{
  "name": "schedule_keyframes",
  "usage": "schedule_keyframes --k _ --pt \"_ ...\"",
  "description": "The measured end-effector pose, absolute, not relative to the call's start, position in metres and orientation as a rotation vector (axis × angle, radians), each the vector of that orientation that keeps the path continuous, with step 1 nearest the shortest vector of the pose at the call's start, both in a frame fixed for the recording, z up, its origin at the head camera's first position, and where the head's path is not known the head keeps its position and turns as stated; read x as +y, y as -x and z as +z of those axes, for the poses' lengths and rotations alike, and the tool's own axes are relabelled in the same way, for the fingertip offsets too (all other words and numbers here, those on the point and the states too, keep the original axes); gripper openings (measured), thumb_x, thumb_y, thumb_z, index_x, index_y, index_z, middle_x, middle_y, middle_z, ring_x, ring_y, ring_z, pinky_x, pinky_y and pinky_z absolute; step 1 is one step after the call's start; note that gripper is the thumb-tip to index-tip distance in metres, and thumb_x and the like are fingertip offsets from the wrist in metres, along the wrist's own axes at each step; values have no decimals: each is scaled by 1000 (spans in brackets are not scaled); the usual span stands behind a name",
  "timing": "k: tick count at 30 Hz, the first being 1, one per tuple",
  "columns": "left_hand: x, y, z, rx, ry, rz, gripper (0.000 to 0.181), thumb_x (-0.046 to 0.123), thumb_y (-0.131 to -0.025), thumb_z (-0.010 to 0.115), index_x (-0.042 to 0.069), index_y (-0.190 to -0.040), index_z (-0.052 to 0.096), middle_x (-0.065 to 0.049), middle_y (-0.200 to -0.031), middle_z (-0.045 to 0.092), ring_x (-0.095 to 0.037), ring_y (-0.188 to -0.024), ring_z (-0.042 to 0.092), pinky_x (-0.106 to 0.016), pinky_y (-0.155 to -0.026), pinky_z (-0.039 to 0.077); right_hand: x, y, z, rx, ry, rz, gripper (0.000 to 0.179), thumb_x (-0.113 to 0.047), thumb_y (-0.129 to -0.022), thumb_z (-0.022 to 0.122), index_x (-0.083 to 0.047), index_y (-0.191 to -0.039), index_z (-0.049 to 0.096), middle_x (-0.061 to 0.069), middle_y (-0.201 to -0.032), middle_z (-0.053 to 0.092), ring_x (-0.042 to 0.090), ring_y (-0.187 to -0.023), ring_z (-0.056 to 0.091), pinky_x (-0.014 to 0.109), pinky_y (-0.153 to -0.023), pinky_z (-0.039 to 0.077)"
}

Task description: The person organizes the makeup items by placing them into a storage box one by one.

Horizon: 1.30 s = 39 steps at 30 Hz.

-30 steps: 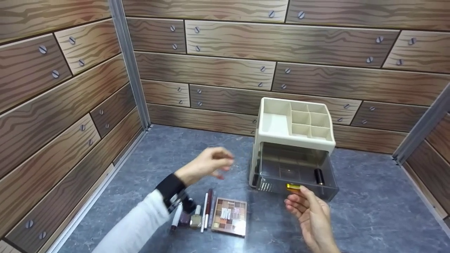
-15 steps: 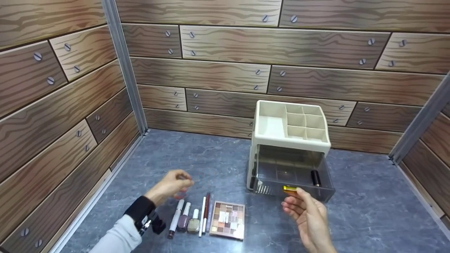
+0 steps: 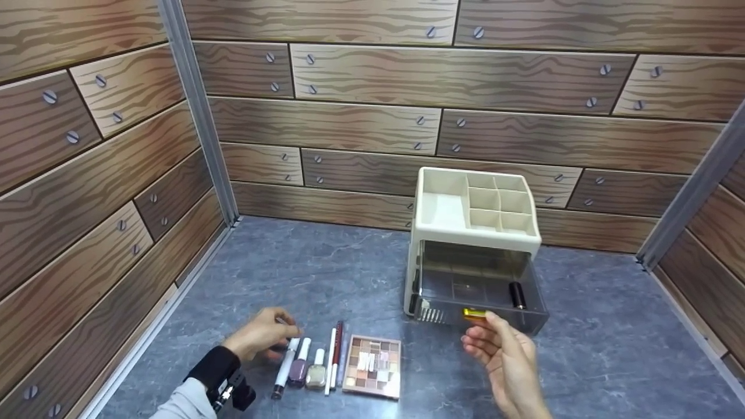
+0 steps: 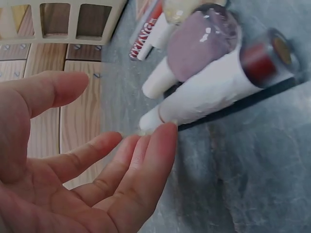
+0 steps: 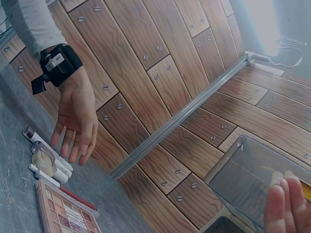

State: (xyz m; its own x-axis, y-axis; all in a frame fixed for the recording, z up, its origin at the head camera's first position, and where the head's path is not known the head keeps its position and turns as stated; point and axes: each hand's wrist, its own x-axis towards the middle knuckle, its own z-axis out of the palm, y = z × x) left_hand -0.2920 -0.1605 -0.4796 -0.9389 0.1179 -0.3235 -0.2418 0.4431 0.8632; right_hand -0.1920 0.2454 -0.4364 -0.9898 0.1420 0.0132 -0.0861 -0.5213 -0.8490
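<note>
My left hand (image 3: 265,334) hovers by the far end of a white cosmetic tube (image 3: 285,369) with a dark end. Its thumb and fingers are apart in the left wrist view, fingertips right at the white tip (image 4: 150,120). Beside that tube lie a purple nail polish bottle (image 3: 298,371), a pale yellow-green nail polish bottle (image 3: 316,375), several slim pencils (image 3: 337,355) and an eyeshadow palette (image 3: 372,366). My right hand (image 3: 509,355) pinches a gold handle (image 3: 472,314) at the front of a pulled-out smoky clear drawer (image 3: 428,291). Inside the drawer lies a black tube (image 3: 517,295).
The cream organizer (image 3: 474,233) holding the drawer stands at the back right, with divided compartments on top. Wood-patterned walls (image 3: 361,122) enclose the grey marbled table (image 3: 273,262) at the back and sides.
My left hand has moved left and toward me, from near the drawer to the white tube. The right hand keeps its hold at the drawer front; the view has shifted slightly.
</note>
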Motion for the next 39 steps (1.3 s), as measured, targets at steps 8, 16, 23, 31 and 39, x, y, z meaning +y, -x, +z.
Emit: schedule_keyframes --k 8,16,23,31,39 --pt "-156 286 -490 2520 54 1320 31 -3 -77 76 -1 -105 62 -16 -98 60 -28 -83 63 -39 -60 65 246 192 -437 -1477 84 2616 32 -18 -111 50 -6 -95 75 3 -77 75 14 -70 76 25 -68 65" --pt "-156 284 -501 2616 13 1297 25 -8 -70 73 1 -89 58 -13 -91 57 -25 -71 60 -33 -48 60 245 191 -436 -1475 91 2623 33 -18 -111 49 -7 -94 76 2 -76 75 14 -71 76 25 -69 65" --pt "-156 285 -505 2666 18 1243 23 -4 -68 77 5 -73 56 -8 -77 56 -20 -60 58 -29 -43 57 245 191 -436 -1477 120 2621 33 -19 -111 50 -7 -95 76 2 -76 75 15 -72 76 26 -70 65" --pt "-159 285 -497 2605 27 1297 25 -3 -73 76 8 -67 54 -2 -70 52 -17 -59 57 -32 -49 61 245 191 -436 -1487 101 2614 33 -19 -111 50 -7 -96 76 1 -76 75 15 -73 77 25 -70 65" --pt "-163 287 -489 2447 48 1433 17 -1 -83 72 4 -82 55 -8 -83 56 -19 -68 61 -33 -55 63 245 193 -436 -1502 130 2612 33 -19 -111 50 -6 -94 76 1 -75 75 15 -73 77 25 -70 65"
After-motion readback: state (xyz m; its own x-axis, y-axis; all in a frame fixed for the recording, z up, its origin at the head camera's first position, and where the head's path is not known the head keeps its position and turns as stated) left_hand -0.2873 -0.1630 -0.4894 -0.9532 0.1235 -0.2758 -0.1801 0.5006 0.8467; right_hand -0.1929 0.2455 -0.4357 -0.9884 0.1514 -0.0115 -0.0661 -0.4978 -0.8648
